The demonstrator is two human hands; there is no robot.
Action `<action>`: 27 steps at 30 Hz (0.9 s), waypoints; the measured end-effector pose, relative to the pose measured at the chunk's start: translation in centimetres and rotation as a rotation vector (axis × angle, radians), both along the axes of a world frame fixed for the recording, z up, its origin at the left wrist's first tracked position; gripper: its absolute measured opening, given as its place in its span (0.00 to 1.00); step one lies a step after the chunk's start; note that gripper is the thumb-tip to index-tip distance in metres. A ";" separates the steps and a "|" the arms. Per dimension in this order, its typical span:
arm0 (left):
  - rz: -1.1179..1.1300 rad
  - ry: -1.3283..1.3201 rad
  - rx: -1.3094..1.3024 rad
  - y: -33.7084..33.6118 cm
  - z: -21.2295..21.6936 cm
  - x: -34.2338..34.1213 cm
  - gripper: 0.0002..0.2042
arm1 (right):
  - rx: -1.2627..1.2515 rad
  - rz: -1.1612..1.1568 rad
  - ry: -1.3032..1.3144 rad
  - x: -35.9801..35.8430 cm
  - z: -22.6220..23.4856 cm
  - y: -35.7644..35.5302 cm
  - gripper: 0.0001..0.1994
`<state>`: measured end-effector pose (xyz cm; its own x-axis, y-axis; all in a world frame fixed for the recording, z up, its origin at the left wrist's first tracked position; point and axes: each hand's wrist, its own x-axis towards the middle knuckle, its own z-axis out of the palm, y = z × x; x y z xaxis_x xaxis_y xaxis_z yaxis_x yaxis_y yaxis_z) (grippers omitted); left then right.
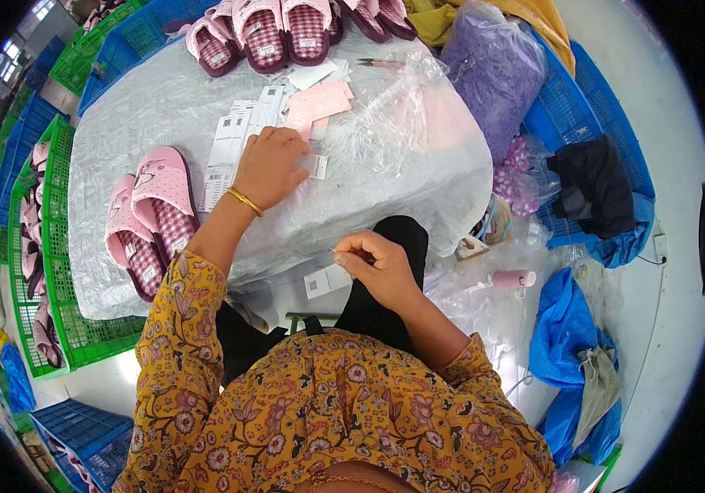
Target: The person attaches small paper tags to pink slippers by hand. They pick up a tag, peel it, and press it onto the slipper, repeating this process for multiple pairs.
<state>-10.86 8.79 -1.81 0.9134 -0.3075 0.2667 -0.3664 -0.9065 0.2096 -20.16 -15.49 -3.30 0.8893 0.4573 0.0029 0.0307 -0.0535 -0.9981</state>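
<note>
My left hand is over the table with its fingers bent down at the pink cards. A small white tag shows beside its thumb; whether the fingers grip it is hidden. White printed tags lie in rows left of that hand. Above my lap, my right hand is closed in a pinch, with a white tag at its thumb. A tiny thin end sticks out from its fingertips. To the left, a pair of pink slippers with checked insoles sits on the table.
More pink slippers line the table's far edge. Small scissors and a bundle of clear plastic strands lie at the far right. Green crates stand left; a purple-filled bag and blue crates stand right.
</note>
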 end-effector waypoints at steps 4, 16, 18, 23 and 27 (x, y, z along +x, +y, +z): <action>0.059 0.023 -0.139 0.8 0.9 -0.1 0.08 | 0.084 -0.015 0.034 0.4 0.0 0.2 0.06; 0.199 0.045 -0.523 -0.7 2.2 -7.9 0.07 | 0.270 -0.087 0.243 3.2 2.5 3.8 0.21; 0.181 -0.087 -0.403 -0.4 1.6 -7.9 0.06 | 0.272 -0.080 0.256 3.5 2.5 4.5 0.22; 0.161 -0.373 -0.373 0.8 -0.5 -6.1 0.04 | 0.276 -0.083 0.263 3.9 2.2 5.4 0.22; 0.199 -0.349 -0.462 1.1 0.7 -6.1 0.03 | 0.280 -0.076 0.250 4.2 2.5 5.7 0.23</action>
